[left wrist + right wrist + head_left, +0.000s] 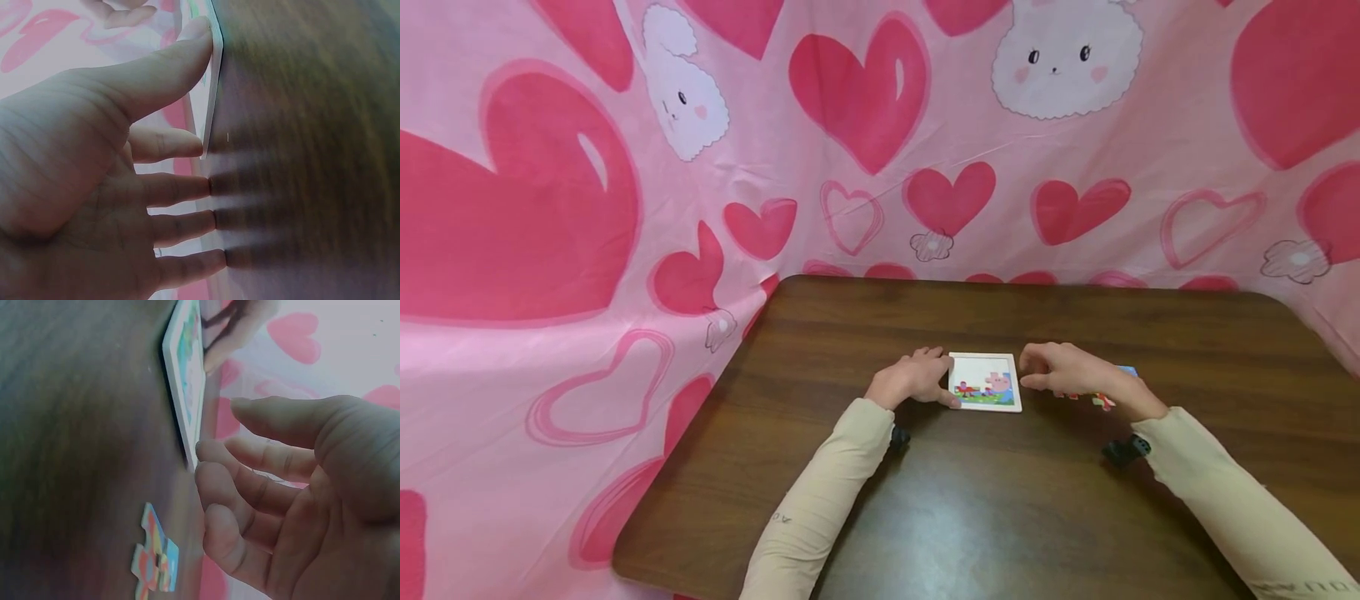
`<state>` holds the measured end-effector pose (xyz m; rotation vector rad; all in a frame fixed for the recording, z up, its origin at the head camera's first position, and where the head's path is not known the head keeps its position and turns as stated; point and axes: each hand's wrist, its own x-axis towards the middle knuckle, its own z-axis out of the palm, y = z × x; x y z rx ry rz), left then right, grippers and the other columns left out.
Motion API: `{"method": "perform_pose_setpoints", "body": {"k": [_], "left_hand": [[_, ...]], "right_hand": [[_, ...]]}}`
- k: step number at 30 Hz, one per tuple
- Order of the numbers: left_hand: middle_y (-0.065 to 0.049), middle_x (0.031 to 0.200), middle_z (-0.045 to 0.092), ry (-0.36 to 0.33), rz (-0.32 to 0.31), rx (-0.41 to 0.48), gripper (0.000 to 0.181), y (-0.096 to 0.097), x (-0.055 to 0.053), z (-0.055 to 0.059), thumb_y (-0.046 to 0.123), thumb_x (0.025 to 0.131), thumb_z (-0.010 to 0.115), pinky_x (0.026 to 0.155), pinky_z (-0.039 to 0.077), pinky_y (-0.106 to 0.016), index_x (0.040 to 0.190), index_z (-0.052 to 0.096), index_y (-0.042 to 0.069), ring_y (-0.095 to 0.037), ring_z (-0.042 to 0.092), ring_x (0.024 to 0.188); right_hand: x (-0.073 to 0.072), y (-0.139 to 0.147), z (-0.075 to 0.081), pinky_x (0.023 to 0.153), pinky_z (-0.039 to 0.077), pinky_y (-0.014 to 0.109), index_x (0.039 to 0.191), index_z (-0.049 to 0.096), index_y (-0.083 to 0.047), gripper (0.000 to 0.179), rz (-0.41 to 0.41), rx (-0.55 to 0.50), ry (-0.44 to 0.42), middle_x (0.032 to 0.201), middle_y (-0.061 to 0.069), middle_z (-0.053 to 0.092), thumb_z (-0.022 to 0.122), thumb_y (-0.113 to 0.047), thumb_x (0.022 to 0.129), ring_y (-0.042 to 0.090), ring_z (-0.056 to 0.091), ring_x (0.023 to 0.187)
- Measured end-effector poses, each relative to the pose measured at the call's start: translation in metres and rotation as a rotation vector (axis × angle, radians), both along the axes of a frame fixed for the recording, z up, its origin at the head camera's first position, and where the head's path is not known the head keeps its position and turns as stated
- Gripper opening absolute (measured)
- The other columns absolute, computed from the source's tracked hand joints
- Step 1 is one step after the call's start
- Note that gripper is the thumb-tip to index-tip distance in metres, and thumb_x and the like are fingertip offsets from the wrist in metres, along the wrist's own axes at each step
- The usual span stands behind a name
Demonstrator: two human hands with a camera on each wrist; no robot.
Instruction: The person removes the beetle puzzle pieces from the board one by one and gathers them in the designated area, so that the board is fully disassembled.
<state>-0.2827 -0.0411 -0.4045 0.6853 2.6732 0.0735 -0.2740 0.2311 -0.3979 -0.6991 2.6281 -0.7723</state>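
A square jigsaw puzzle tray with a white border lies on the table. Along its bottom and right side sit pieces with a pink cartoon head and green ground; the upper left shows bare white. My left hand is spread at the tray's left side, thumb on the border near the lower corner, other fingertips down on the tabletop. Just past the right border hovers my right hand, its fingers loosely bent and nothing between them. Several loose puzzle pieces lie beside it, partly hidden by the right wrist in the head view.
The brown wooden table has rounded corners. A pink cloth printed with hearts and white animal faces hangs behind it and along the left. Dark wrist devices sit under both cuffs.
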Motion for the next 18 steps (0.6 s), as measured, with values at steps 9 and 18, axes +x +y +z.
{"method": "perform_pose_setpoints", "body": {"k": [9, 18], "left_hand": [[-0.008, 0.163, 0.024, -0.003, 0.005, -0.004, 0.080, 0.001, 0.001, 0.001, 0.056, 0.087, 0.066, 0.120, 0.025, -0.049, 0.151, 0.037, 0.017, -0.028, 0.020, 0.151], [-0.008, 0.163, 0.025, 0.006, 0.007, -0.005, 0.078, 0.001, 0.000, 0.000, 0.057, 0.086, 0.067, 0.120, 0.026, -0.049, 0.148, 0.042, 0.017, -0.029, 0.022, 0.151]], "right_hand": [[0.001, -0.009, -0.007, 0.051, 0.048, 0.028, 0.115, 0.059, -0.007, 0.028, 0.045, 0.041, 0.009, 0.074, 0.001, 0.058, 0.068, -0.020, 0.092, 0.012, 0.054, 0.054], [0.003, -0.016, -0.009, 0.053, 0.045, 0.027, 0.128, 0.054, -0.005, 0.044, 0.062, 0.093, -0.027, 0.075, 0.001, 0.057, 0.069, -0.026, 0.092, 0.012, 0.051, 0.052]]}}
